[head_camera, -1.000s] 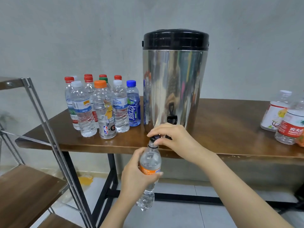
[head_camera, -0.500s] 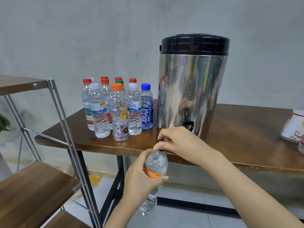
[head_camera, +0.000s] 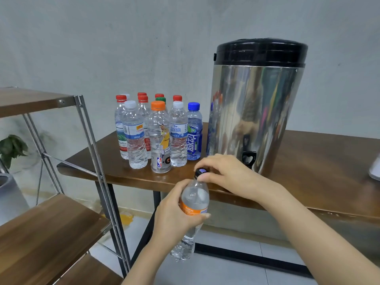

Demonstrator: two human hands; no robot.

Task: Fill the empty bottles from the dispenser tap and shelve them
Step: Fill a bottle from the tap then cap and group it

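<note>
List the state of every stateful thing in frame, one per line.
Held bottle: capped, off the table, left hand grips its body.
Cap: on the neck, pinched by right hand.
Dispenser lid: on.
Tap: untouched.
Table bottles: upright, capped.

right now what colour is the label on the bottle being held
Orange, on the held bottle in the left hand; the head view shows it.
</note>
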